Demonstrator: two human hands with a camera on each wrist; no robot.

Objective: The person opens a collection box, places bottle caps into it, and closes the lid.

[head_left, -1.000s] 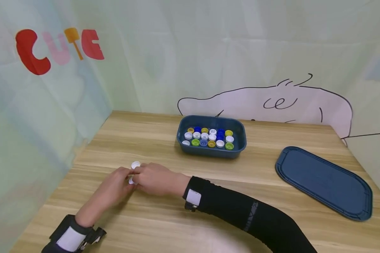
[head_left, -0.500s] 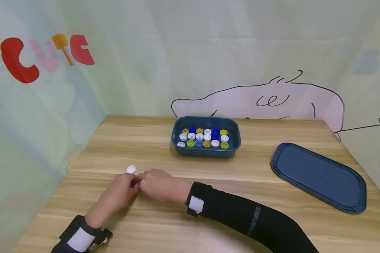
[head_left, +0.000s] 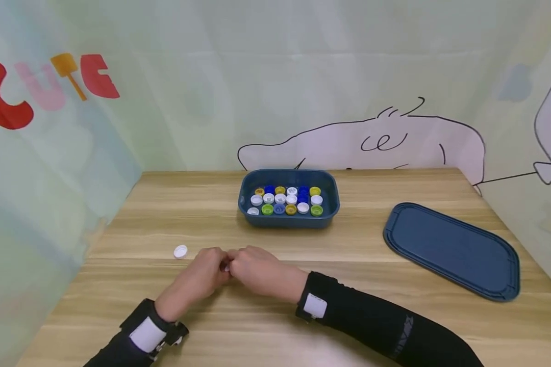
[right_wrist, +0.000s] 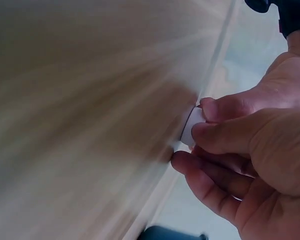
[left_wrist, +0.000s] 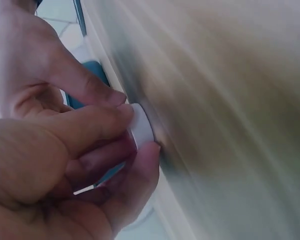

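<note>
A white bottle cap (left_wrist: 143, 128) stands on its edge close over the wooden table, between both hands' fingertips. My left hand (head_left: 196, 279) pinches it between thumb and a finger. From the other side my right hand (head_left: 263, 274) has its thumb (right_wrist: 210, 131) against the cap, with the fingers curled below. In the head view the hands meet and hide most of this cap. Another white bottle cap (head_left: 180, 252) lies flat on the table, to the left of and beyond the left hand.
Behind the hands, a dark blue tub (head_left: 288, 221) holds several rows of white, blue, yellow and green bottle caps. Its matching flat blue lid (head_left: 452, 251) lies at the right. A printed fabric backdrop (head_left: 188, 102) borders the table (head_left: 133, 224) at the back and sides.
Both hands have shifted to the right together with the white bottle cap, away from the other white cap, which stays on the table. The head view has turned slightly.
</note>
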